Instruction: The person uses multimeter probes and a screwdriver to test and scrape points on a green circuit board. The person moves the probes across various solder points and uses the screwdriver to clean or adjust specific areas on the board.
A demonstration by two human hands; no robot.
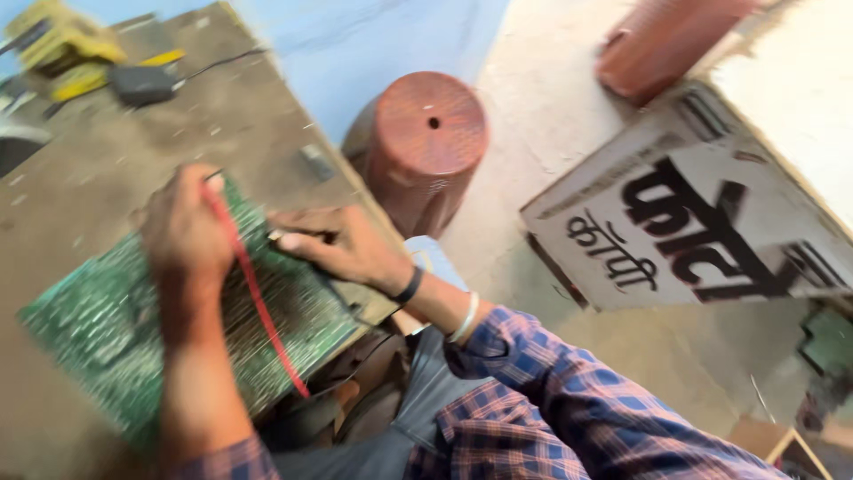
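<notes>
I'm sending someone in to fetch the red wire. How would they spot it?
Start at the dusty workbench on the left and find the large green circuit board at its near edge. The red wire runs diagonally across it, from under the left hand toward the bench edge. It is the only thin red line on the green.

Motion-blurred circuit board point(107, 320) — left fingertips hidden.

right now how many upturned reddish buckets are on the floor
2. One upturned reddish bucket stands on the floor just past the workbench edge; a second bucket sits at the top of the view, cut off by the frame. Others may lie out of view.
</notes>
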